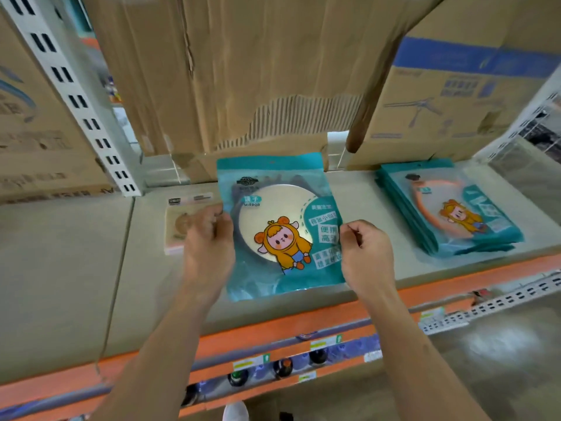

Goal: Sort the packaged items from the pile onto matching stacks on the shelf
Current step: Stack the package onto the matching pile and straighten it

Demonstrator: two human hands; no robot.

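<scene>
The left hand [209, 238] and right hand [365, 253] each pinch a side edge of the teal mirror pack [282, 220] over the middle of the shelf [66, 268] — a beige packet [177, 229] lies left, a teal stack [449, 208] right.

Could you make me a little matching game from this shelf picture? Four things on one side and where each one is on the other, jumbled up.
Things
1. mirror packet
2. stack of teal packets
3. beige pack
4. torn cardboard box

Places
A. at the back of the shelf
B. lying on the right part of the shelf
C. held between the left hand and the right hand
D. on the shelf, partly hidden by the left hand

Pairs: 1-C, 2-B, 3-D, 4-A
</scene>
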